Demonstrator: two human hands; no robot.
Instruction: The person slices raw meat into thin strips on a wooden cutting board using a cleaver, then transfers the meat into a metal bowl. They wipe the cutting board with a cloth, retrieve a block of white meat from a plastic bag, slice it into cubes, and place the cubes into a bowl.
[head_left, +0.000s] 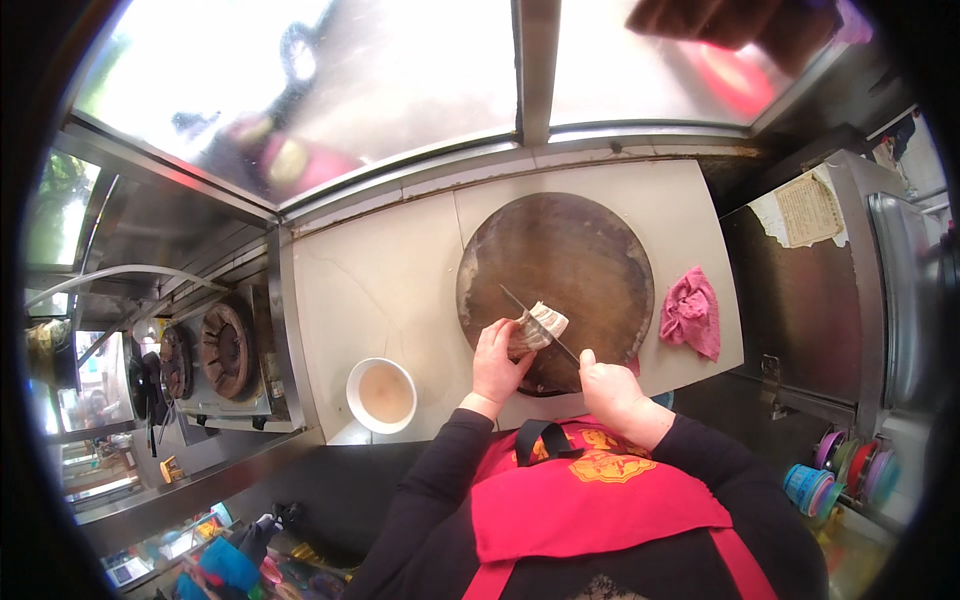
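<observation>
A pale, layered piece of meat (550, 321), which looks like pork belly, lies near the front of a round wooden chopping block (559, 247). My left hand (498, 360) presses on its left end with the fingers bent over it. In my right hand (611, 386) is a knife (566, 350), gripped at the handle, which my fist hides. The blade runs slantwise across the meat, its tip pointing to the far left. Whether the edge has gone into the meat, I cannot tell.
A white bowl of cloudy liquid (387, 396) stands left of the block on the pale counter (360, 285). To the right lies a crumpled pink cloth (690, 313). A window frame (405, 180) borders the counter's far side. Gas burners (226, 351) are at the left.
</observation>
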